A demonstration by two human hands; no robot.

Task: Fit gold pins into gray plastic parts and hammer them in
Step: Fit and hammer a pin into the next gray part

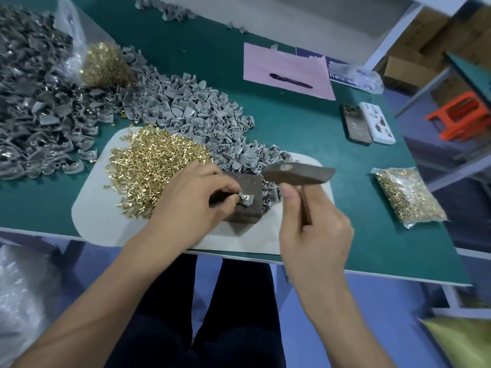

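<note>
hammer head [299,173] motion-blurred, gray part [246,200] half hidden by fingers, left parts heap [32,102] cropped

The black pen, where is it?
In the head view the black pen lies on the pink paper, far right on the green table, beyond the two phones.

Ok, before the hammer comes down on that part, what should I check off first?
1. Small gray plastic part sits on the dark metal block: ok.
2. Left hand pinches the part to steady it: ok.
3. Left fingertips clear of the strike spot: not ok, they lie right beside it.
4. Right hand grips the dark-headed hammer by its handle, head raised above the block: ok.
5. Gold pin seated upright in the part: cannot tell, too small and partly covered.
6. Block rests flat on the pale mat: ok.
</note>
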